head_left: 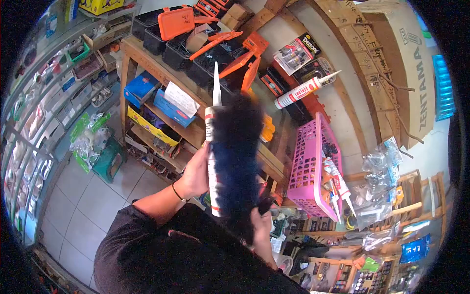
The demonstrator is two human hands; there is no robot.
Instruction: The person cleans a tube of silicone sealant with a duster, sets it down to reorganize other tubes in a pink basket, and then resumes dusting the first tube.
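Note:
In the head view my left hand (196, 171) is wrapped round a white sealant cartridge (214, 196) with red bands. The cartridge stands upright, its long pointed nozzle (216, 83) at the top. Against its right side is a dark blue-black, fuzzy duster (238, 157), blurred by motion, which covers part of the label. Below it my right hand (262, 228) is closed at the duster's lower end; the fingers are partly hidden by the dark shape.
Another sealant cartridge (301, 93) lies by black boxes with orange lids (176, 23). A pink basket (293, 181) holds more cartridges. Blue boxes (174, 108) sit on the wooden shelf at left. Packaged goods (90, 142) rest on a green stool (110, 164) on the tiled floor.

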